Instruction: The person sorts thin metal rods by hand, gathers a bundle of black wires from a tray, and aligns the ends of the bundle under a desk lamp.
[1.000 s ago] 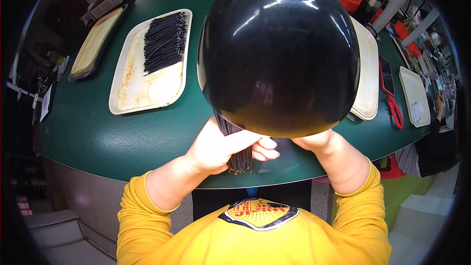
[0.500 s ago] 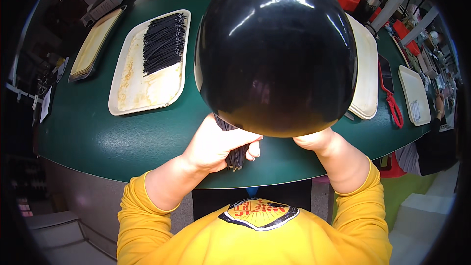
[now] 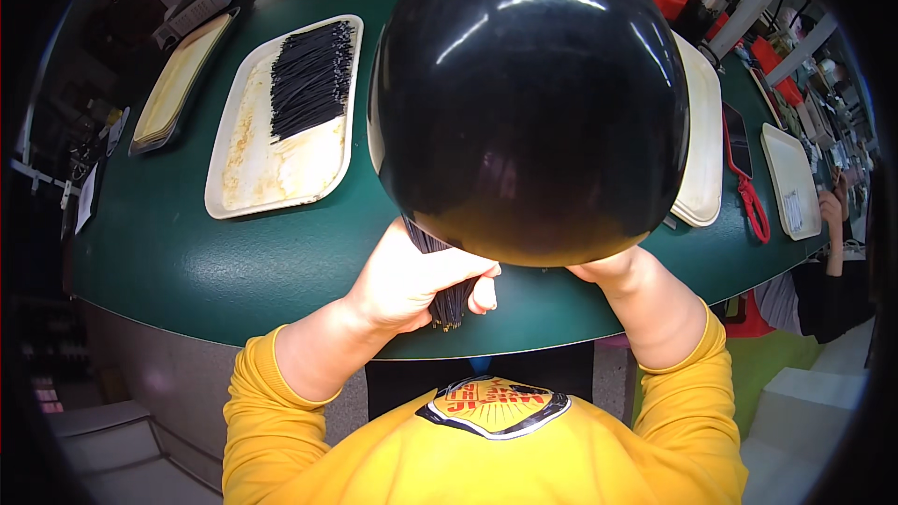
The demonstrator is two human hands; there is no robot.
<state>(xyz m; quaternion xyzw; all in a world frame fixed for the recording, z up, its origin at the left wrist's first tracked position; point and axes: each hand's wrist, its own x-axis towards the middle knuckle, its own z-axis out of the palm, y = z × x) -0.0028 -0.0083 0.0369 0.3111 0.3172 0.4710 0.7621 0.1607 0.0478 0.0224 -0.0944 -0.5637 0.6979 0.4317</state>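
Observation:
A bundle of thin black wires (image 3: 452, 309) is gripped in my left hand (image 3: 395, 282), its fingers wrapped round it near the table's front edge. The lower wire ends stick out below my fist, with small light tips. Across from it, my right hand (image 3: 610, 268) reaches under a big glossy black lamp shade (image 3: 528, 122). The shade hides its fingers and anything in them. It also covers the upper part of the bundle. More black wires (image 3: 313, 75) lie side by side in a cream tray (image 3: 262, 178) at the left.
Stacked cream trays (image 3: 702, 150) stand right of the shade, beside a phone (image 3: 737, 136) with a red strap (image 3: 752, 210). Farther right is a small tray (image 3: 791, 178) with pale pieces, near a co-worker's hand (image 3: 831, 210). Another tray stack (image 3: 182, 84) sits far left on the green table (image 3: 206, 271).
My right hand has shifted slightly to the right under the shade. My left hand keeps hold of the wires, almost still. The co-worker's forearm at the far right now shows more upright.

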